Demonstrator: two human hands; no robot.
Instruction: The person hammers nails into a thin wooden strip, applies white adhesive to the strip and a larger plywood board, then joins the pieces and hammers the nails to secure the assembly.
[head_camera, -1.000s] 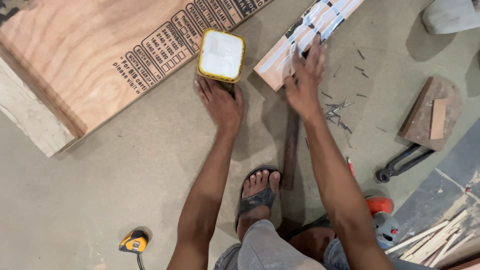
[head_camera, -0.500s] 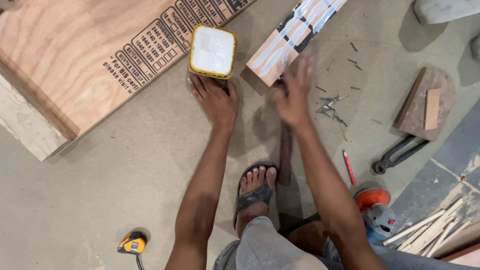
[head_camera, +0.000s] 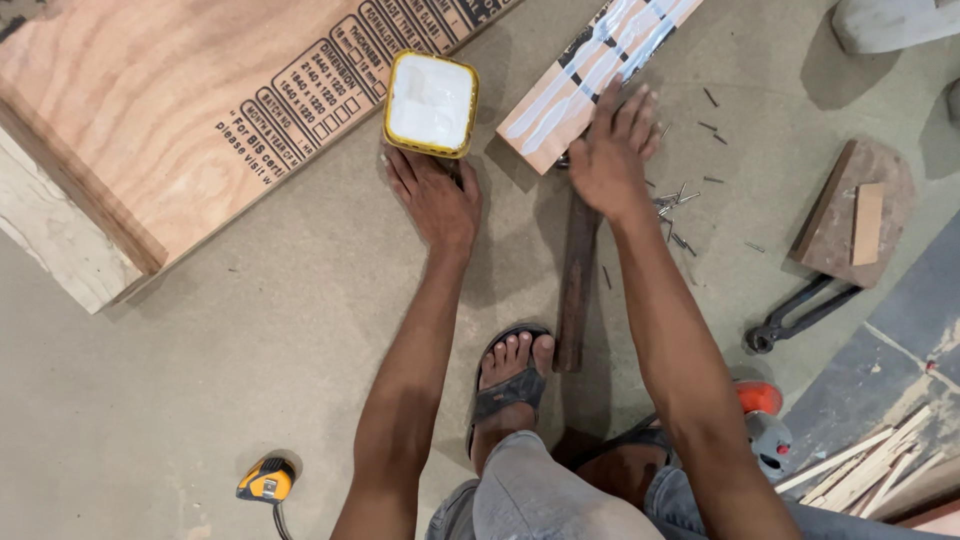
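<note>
Plywood sheet (head_camera: 170, 110) and glue-streaked wood strip (head_camera: 590, 80) both cut off by the top edge; open yellow tub (head_camera: 431, 103) holds white glue; left hand (head_camera: 435, 195) flat, fingers spread, just below tub; right hand (head_camera: 610, 150) spread, fingertips on strip.

Plywood sheet (head_camera: 170, 110) cut off at 11 o'clock edge. My right hand (head_camera: 608, 152) hides part of the glue-streaked strip (head_camera: 590, 85); strip's far end out of frame.

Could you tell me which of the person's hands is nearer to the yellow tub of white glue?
Left. The left hand lies flat on the floor just below the yellow tub; the right hand rests farther right, on the glue-streaked wooden strip.
</note>
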